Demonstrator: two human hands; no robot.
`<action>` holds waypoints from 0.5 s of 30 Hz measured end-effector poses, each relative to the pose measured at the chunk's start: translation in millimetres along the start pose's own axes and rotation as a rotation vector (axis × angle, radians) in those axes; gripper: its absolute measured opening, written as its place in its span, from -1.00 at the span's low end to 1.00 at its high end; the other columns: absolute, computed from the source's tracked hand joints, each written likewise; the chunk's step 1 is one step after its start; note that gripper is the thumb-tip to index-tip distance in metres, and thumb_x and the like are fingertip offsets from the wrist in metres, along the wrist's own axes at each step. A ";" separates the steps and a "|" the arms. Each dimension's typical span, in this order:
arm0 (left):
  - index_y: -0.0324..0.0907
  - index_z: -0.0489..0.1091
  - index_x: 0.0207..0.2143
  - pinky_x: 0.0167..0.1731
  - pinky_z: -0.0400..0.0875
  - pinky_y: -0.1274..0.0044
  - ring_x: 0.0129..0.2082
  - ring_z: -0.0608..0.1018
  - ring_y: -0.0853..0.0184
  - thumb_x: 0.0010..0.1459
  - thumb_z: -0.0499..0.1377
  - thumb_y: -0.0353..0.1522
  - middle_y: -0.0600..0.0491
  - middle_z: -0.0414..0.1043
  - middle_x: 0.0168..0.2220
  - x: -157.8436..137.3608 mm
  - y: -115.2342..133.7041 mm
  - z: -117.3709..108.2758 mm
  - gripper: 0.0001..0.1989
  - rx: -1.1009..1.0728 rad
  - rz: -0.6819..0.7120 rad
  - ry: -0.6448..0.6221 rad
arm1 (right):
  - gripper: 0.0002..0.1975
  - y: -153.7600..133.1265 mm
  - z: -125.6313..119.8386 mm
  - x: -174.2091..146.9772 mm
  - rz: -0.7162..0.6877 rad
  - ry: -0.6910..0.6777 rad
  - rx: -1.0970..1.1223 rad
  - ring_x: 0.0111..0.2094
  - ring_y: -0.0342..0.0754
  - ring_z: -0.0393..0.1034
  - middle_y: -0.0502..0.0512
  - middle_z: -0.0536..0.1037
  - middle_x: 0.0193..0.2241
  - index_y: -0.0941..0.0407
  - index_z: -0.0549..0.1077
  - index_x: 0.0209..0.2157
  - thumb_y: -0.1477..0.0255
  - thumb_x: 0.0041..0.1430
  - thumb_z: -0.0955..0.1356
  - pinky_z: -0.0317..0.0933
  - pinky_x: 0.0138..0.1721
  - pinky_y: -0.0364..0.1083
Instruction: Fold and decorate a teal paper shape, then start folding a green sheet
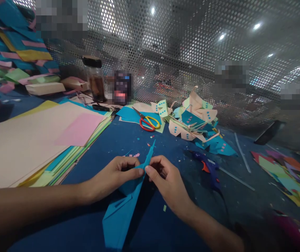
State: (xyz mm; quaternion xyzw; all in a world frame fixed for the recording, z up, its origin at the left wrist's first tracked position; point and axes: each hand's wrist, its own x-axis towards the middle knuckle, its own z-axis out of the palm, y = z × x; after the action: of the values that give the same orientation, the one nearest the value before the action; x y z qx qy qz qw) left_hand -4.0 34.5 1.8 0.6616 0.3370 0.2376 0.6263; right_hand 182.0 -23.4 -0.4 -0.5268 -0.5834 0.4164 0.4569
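Note:
A folded blue paper piece [123, 213] with a narrow pointed tip lies between my hands over the dark blue table. My left hand [123, 171] pinches it from the left, thumb on top near the middle of the piece. On the right edge, my right hand [165, 175] pinches the same paper between thumb and curled fingers, close to the left thumb. The pointed end sticks out beyond both hands, and the wider folded end extends toward me. Tiny paper scraps [136, 155] lie just past my fingers.
Scissors [150, 123] with red and yellow handles rest on paper ahead. Folded paper shapes [192, 120] are heaped at the back right, near a blue glue gun [208, 168] and glue sticks [241, 154]. Large paper sheets [29, 140] are stacked left. A lidded jar [95, 80] stands behind.

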 end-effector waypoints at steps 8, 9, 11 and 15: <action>-0.20 0.30 -0.53 -0.41 0.12 0.56 -0.46 0.20 0.42 0.13 0.20 -0.20 0.19 0.14 -0.53 3.4 0.0 0.7 -0.70 -0.005 0.001 0.022 | -0.94 1.5 1.3 -1.2 -0.115 0.025 -0.064 -0.39 -0.16 0.37 -0.06 0.47 -0.41 0.09 0.44 -0.31 0.40 0.26 0.38 0.27 -0.35 -0.17; -0.21 0.32 -0.52 -0.40 0.13 0.56 -0.46 0.22 0.42 0.13 0.21 -0.21 0.19 0.18 -0.53 3.3 -0.3 0.6 -0.71 -0.018 0.001 0.023 | -0.96 2.6 1.4 -1.0 -0.150 0.033 -0.086 -0.39 -0.16 0.37 -0.06 0.46 -0.40 0.09 0.44 -0.30 0.42 0.25 0.38 0.27 -0.34 -0.17; -0.21 0.37 -0.50 -0.39 0.17 0.56 -0.47 0.28 0.42 0.13 0.21 -0.22 0.18 0.26 -0.53 2.8 -0.6 0.5 -0.74 -0.055 -0.010 0.009 | -0.98 4.9 1.2 -0.8 -0.235 0.044 -0.139 -0.39 -0.17 0.36 -0.06 0.45 -0.39 0.09 0.44 -0.30 0.47 0.25 0.37 0.27 -0.33 -0.17; -0.20 0.41 -0.46 -0.38 0.27 0.56 -0.47 0.41 0.39 0.15 0.22 -0.25 0.14 0.43 -0.51 0.9 0.4 1.0 -0.78 -0.138 -0.062 -0.040 | -0.95 7.2 -2.1 -1.4 -0.405 0.038 -0.265 -0.36 -0.15 0.39 -0.02 0.47 -0.36 0.09 0.44 -0.27 0.52 0.28 0.36 0.28 -0.31 -0.15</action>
State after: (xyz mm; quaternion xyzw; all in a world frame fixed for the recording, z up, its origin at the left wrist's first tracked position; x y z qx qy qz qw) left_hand -2.5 34.5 2.0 0.6105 0.3276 0.2273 0.6843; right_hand 185.7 -24.0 -7.0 -0.4622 -0.7181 0.2260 0.4687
